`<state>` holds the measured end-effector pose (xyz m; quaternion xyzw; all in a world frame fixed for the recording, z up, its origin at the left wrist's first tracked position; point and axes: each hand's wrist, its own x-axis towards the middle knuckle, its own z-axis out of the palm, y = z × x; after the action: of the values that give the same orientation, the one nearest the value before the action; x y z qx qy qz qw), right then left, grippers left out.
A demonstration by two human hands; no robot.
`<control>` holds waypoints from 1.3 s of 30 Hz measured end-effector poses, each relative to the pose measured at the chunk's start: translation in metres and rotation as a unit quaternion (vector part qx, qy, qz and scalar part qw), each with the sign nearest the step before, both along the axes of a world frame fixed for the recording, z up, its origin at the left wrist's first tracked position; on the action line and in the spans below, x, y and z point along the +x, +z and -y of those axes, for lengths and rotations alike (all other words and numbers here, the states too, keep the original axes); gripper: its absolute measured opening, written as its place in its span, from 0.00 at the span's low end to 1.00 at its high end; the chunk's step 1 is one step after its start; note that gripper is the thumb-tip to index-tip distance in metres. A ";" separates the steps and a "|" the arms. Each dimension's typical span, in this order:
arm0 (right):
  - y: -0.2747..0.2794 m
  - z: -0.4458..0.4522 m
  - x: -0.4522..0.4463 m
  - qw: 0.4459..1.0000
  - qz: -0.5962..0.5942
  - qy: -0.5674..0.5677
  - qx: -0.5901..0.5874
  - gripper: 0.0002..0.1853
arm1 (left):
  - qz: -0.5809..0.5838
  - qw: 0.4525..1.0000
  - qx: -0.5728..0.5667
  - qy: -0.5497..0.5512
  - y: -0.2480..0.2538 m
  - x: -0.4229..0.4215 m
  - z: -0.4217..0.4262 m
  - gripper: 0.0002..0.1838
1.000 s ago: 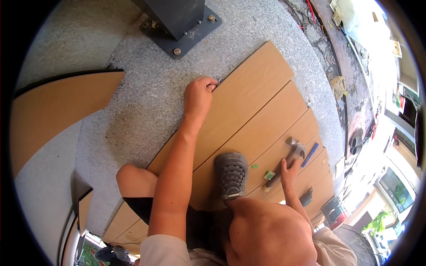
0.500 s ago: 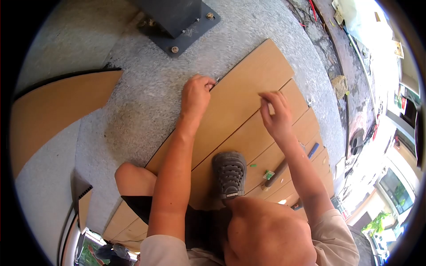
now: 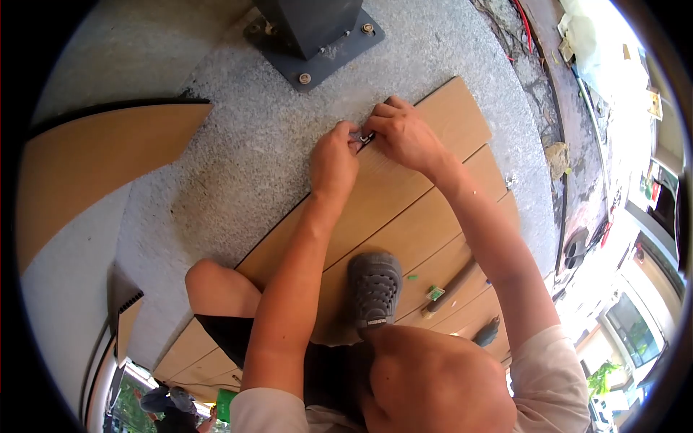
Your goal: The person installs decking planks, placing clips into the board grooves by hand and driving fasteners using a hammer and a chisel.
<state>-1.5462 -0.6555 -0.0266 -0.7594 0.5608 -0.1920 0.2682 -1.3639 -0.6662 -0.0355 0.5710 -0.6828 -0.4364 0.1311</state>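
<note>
Head view: left hand (image 3: 335,162) and right hand (image 3: 406,136) pinch a metal piece (image 3: 367,138).

Dark post (image 3: 315,25) on bolted base plate (image 3: 348,49); rock (image 3: 557,160), green plant (image 3: 598,379) rightward.

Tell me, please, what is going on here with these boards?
A person has the left grip and the right grip close together at the edge of a board, beside the rough floor. A small metal piece is between them; I cannot tell exactly which fingers hold it. One shoe is on the neighbouring boards, where a brown handle also lies, with no hand on it.
</note>
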 end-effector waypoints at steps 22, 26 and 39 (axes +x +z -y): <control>0.002 -0.011 0.004 0.996 0.015 -0.070 -0.047 0.06 | 0.002 1.000 0.018 0.013 0.007 0.003 0.000 0.10; 0.004 -0.026 0.009 0.992 0.004 -0.076 -0.096 0.08 | -0.025 0.999 0.044 0.017 0.012 0.007 0.003 0.10; -0.001 -0.022 0.010 0.993 0.003 -0.082 -0.080 0.06 | 0.002 0.999 -0.028 -0.018 0.001 0.005 0.000 0.08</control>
<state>-1.5364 -0.6330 -0.0279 -0.7294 0.6032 -0.2595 0.1919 -1.3590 -0.6666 -0.0342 0.5558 -0.7051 -0.4183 0.1378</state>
